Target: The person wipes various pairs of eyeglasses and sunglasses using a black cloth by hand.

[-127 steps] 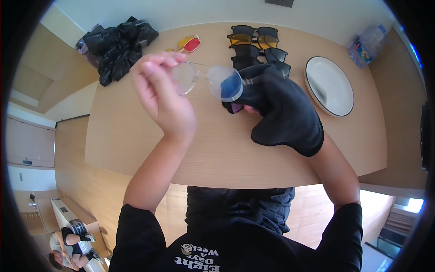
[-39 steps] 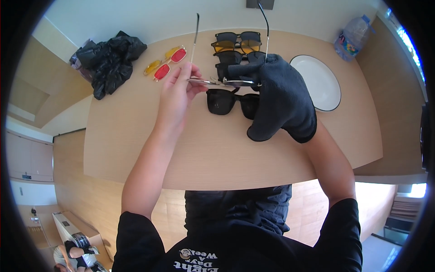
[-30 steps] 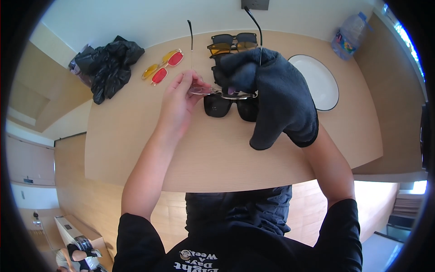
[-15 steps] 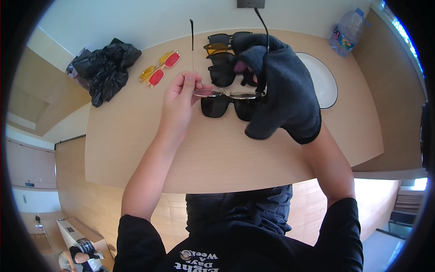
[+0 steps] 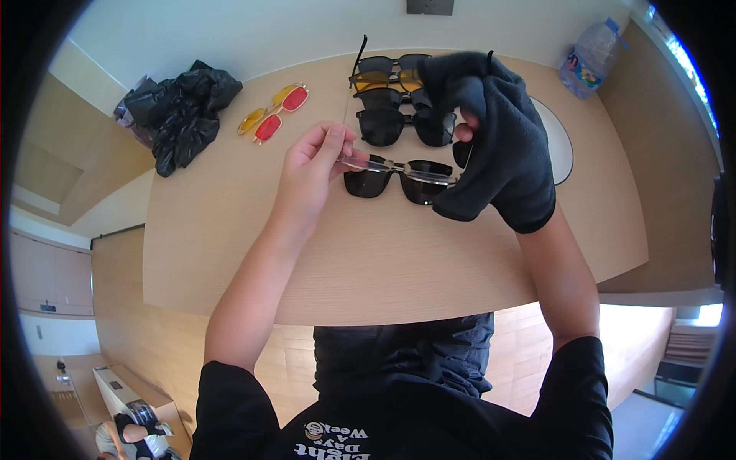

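Note:
My left hand [image 5: 320, 153] pinches a pair of thin-framed clear eyeglasses [image 5: 394, 168] by the left lens end, with the thumb on top. The lenses tilt over a pair of black sunglasses [image 5: 366, 184] lying on the table. A dark grey fleece glove-like cover [image 5: 510, 146] wraps my right hand [image 5: 467, 124], whose fingertips show at its edge. That hand closes around the right side of the eyeglasses; a dark temple tip rises above it. The far temple's tip stands up at the left. A small black lens-like piece beside the fingertips is partly hidden.
Several sunglasses, including a black pair [image 5: 381, 127] and an amber pair [image 5: 375, 80], lie in a column. Red- and yellow-lensed glasses [image 5: 274, 115] lie left. A black plastic bag [image 5: 180, 111] stands far left, a white plate [image 5: 560, 146] and plastic bottle [image 5: 589, 60] right.
My right hand has shifted slightly right. The eyeglasses have turned, with their right end lower and the left temple leaning right. More of the sunglasses behind shows.

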A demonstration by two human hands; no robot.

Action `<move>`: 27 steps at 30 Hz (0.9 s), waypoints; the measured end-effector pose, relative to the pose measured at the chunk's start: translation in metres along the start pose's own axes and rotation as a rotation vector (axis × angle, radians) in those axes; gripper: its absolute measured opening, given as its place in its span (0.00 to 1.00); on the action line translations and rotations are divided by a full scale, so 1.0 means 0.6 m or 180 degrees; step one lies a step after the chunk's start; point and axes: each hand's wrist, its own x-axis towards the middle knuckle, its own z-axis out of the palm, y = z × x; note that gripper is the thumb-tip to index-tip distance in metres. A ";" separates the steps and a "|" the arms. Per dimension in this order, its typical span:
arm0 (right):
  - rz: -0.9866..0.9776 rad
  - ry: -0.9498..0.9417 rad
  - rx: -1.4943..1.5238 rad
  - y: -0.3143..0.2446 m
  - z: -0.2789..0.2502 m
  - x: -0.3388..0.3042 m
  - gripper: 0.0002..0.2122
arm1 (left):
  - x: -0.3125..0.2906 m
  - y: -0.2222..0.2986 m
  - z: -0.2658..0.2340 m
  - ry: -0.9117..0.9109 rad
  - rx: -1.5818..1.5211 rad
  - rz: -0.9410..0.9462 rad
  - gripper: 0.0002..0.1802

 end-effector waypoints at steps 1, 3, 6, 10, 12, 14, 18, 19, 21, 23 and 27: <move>0.0002 -0.0003 0.0003 -0.003 0.001 0.002 0.05 | 0.000 0.000 -0.001 -0.0026 -0.0036 0.0011 0.16; 0.0181 0.0116 0.0543 -0.007 -0.001 0.003 0.05 | -0.001 0.002 -0.001 -0.0052 -0.0075 0.0018 0.16; -0.0294 -0.0351 -0.0694 0.009 -0.033 -0.008 0.06 | -0.004 0.006 0.003 -0.0106 -0.0039 0.0027 0.15; -0.0081 -0.0190 0.0802 0.020 -0.026 -0.006 0.06 | -0.001 0.001 -0.018 -0.0436 -0.0590 0.0100 0.15; 0.0290 0.0123 0.0365 -0.001 -0.011 -0.006 0.13 | -0.004 0.003 -0.020 -0.0660 -0.0867 0.0142 0.15; -0.0456 0.0058 -0.1467 -0.032 0.013 -0.004 0.17 | -0.014 0.009 -0.004 -0.0640 -0.0915 0.0468 0.23; -0.1943 0.0349 -0.3622 -0.022 0.010 0.012 0.26 | -0.032 0.017 0.032 -0.1010 -0.0838 0.0409 0.36; -0.1960 0.0346 -0.3608 -0.030 0.015 0.010 0.26 | -0.036 0.018 0.034 -0.1166 -0.0853 0.0223 0.37; -0.1093 -0.0013 -0.3480 -0.056 0.030 -0.002 0.26 | -0.038 0.016 0.040 -0.1318 -0.0867 0.0033 0.38; -0.1428 0.0005 -0.3682 -0.066 0.045 0.003 0.27 | -0.039 0.012 0.045 -0.0827 -0.1172 -0.0227 0.36; -0.1750 -0.0211 -0.3818 -0.050 0.044 0.006 0.26 | -0.026 0.018 0.040 -0.0290 -0.1479 -0.0295 0.35</move>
